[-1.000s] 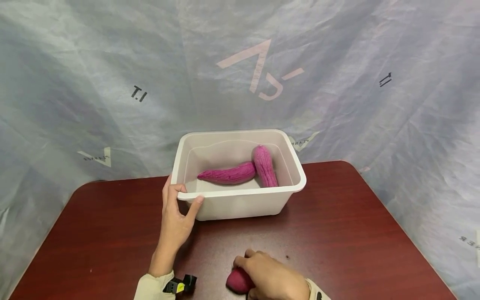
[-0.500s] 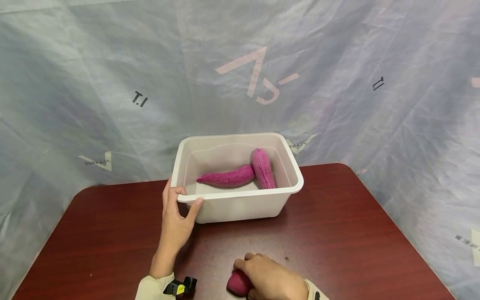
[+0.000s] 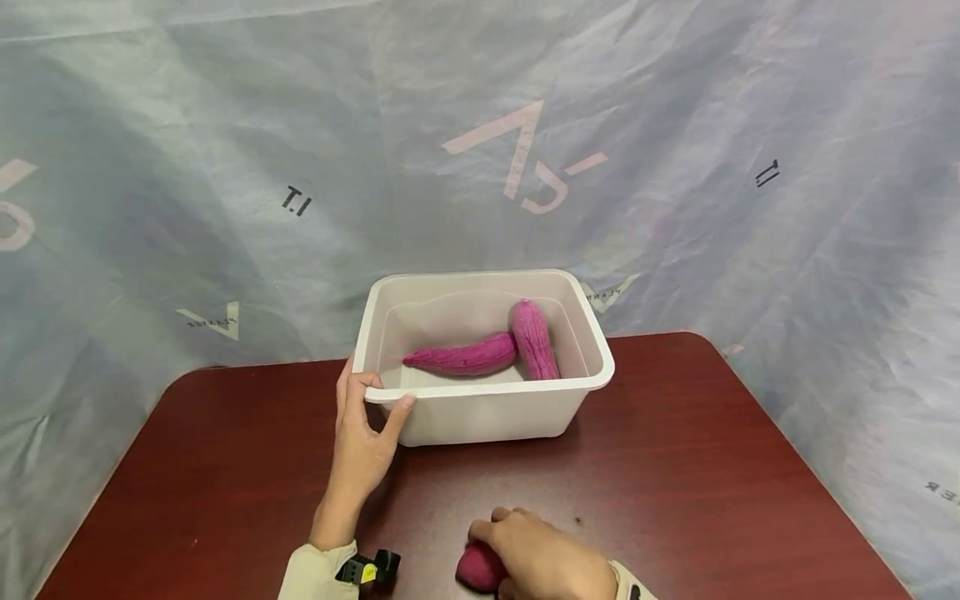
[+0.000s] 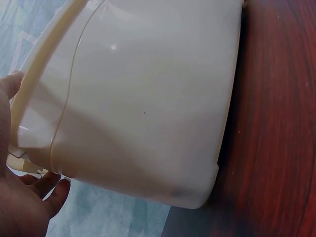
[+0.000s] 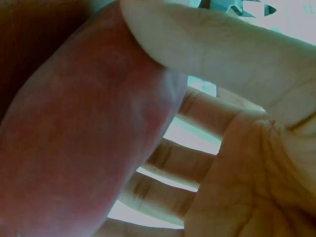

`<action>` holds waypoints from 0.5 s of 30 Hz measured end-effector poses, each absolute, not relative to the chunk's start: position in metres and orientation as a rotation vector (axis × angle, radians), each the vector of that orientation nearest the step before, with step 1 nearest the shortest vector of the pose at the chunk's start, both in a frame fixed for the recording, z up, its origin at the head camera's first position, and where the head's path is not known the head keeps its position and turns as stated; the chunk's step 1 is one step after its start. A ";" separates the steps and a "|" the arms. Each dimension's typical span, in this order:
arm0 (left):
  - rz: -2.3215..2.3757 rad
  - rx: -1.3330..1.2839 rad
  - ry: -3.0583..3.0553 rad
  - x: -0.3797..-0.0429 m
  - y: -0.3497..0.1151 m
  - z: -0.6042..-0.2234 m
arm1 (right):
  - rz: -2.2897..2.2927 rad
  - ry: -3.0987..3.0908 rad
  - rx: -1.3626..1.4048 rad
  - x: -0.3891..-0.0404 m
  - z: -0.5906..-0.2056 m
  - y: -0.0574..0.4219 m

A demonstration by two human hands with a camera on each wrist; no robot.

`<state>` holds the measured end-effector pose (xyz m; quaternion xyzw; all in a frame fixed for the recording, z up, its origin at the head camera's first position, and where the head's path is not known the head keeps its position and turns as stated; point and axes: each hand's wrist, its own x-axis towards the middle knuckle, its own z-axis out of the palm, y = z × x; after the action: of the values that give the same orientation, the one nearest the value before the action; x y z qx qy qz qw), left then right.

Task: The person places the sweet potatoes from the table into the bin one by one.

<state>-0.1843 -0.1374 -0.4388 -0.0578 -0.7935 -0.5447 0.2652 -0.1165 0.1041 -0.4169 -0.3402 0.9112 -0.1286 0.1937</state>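
Observation:
My left hand (image 3: 363,457) grips the near left corner of a white plastic bin (image 3: 487,418), thumb on the front rim and fingers along the left side. In the left wrist view the bin's outer wall (image 4: 143,103) fills most of the picture. Two magenta, ridged sweet potatoes (image 3: 465,356) lie inside, one lengthwise and the other leaning at the right. At the table's near side my right hand (image 3: 553,560) holds a darker purple sweet potato (image 3: 480,568). The right wrist view shows thumb and fingers around this sweet potato (image 5: 89,133); part of it is hidden by the hand.
The dark red wooden table (image 3: 697,467) has rounded far corners. A grey printed sheet (image 3: 337,125) hangs behind it and along both sides, close behind the bin. A black wrist camera (image 3: 386,567) sits at my left sleeve.
The head view has shifted slightly. Both hands, the bin and the sweet potatoes keep practically the same places relative to each other.

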 end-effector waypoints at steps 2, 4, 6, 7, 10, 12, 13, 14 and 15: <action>-1.478 -0.166 -2.152 -0.186 -0.137 -0.438 | -0.363 2.563 -0.955 -0.117 -0.417 0.104; -1.479 -0.162 -2.153 -0.186 -0.138 -0.439 | -0.367 2.563 -0.957 -0.118 -0.418 0.103; -1.480 -0.155 -2.149 -0.185 -0.138 -0.439 | -0.375 2.552 -0.952 -0.119 -0.419 0.103; -1.481 -0.152 -2.148 -0.185 -0.138 -0.440 | -0.376 2.545 -0.945 -0.119 -0.419 0.103; -1.483 -0.153 -2.143 -0.184 -0.137 -0.441 | -0.370 2.539 -0.929 -0.121 -0.421 0.103; -1.483 -0.158 -2.143 -0.185 -0.136 -0.440 | -0.366 2.540 -0.927 -0.122 -0.421 0.103; -1.482 -0.158 -2.143 -0.185 -0.136 -0.440 | -0.365 2.542 -0.931 -0.122 -0.421 0.103; -1.480 -0.158 -2.142 -0.185 -0.137 -0.440 | -0.367 2.542 -0.937 -0.122 -0.422 0.103; -1.476 -0.158 -2.143 -0.185 -0.137 -0.439 | -0.369 2.543 -0.947 -0.123 -0.422 0.103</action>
<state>-0.1854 -0.1366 -0.4390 -0.0586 -0.7929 -0.5460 0.2643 -0.1226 0.1030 -0.4218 -0.3387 0.9098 -0.1322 0.2002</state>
